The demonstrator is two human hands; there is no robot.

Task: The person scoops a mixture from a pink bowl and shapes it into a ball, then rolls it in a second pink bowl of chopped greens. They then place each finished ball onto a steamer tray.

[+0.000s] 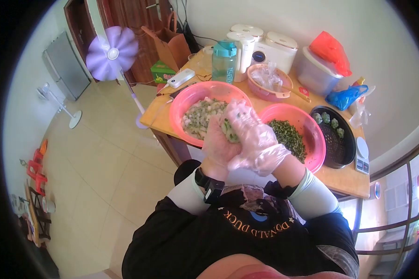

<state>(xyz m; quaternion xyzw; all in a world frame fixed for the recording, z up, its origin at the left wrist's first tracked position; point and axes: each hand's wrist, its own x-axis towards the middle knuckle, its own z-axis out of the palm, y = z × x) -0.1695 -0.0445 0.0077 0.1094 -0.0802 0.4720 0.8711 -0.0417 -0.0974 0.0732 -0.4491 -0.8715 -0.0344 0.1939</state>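
Observation:
My left hand [221,142], with a black band on its wrist, cups a pale green lump of food [230,131]. My right hand [256,137], in a clear plastic glove, is wrapped round the lump from the other side, and the two hands touch. Behind my left hand stands a pink basin [176,109] of pale chopped filling with green bits [198,116]. To the right of my right hand is a second pink basin [315,139] holding chopped greens [288,137]. Several green lumps [334,123] lie along the inside of a round black pan [335,146].
A kitchen scale [362,156] sits right of the pan. Farther back stand a teal bottle [224,63], a white appliance [279,49], a pink colander [270,83] and a lidded tub [316,69]. A purple fan [112,54] stands left of the table [342,179].

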